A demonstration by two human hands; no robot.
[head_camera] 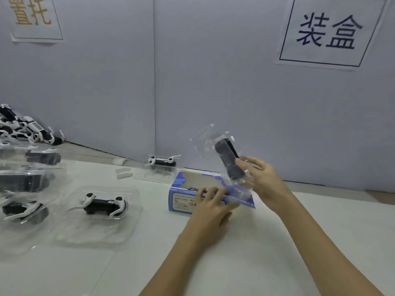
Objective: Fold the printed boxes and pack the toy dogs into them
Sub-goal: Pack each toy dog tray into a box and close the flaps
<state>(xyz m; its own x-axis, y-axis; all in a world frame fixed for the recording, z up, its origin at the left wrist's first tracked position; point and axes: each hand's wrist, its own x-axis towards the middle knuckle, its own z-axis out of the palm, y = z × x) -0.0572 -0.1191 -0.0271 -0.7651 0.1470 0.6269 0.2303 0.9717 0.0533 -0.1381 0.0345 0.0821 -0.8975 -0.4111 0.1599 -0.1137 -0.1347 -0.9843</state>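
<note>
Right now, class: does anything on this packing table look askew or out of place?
Mostly orderly. One heap stands out: loose toy dogs lie tangled at the far left against the wall, while others sit singly in clear trays. The printed box lies flat.

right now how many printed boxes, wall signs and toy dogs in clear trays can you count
Printed boxes: 1, the blue box under the left hand.
Wall signs: 2.
Toy dogs in clear trays: at least 5, one in the right hand; the left ones blur.
Total: at least 8.

Blue-and-purple printed box [193, 190], black-and-white toy dogs [104, 205], clear blister tray [205, 137], white table [245, 253]
</note>
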